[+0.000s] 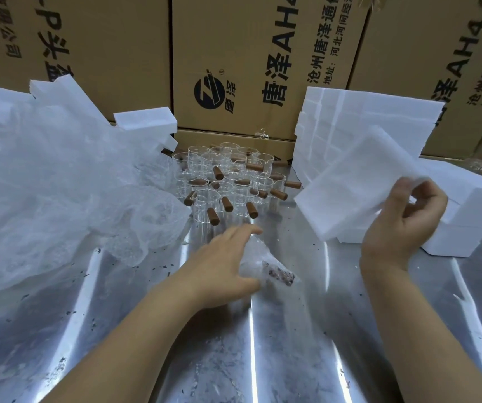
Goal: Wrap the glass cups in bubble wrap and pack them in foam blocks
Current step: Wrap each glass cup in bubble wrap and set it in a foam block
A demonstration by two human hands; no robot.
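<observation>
Left hand [219,257]: thumb and fingers closed round a wrapped cup [268,267] on the metal table [263,359].
Right hand [402,219]: fingers curled, gripped a tilted foam block [356,184].
Glass cups [228,181]: clustered unwrapped beyond the left hand, beside the bubble wrap [59,184].

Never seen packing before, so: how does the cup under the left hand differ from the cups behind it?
The wrapped cup is covered in bubble wrap; the bare cups are clear glass. The wrapped cup seems to lie on its side, held by the left hand; the bare cups stand upright, untouched. Both have brown handles.
</observation>
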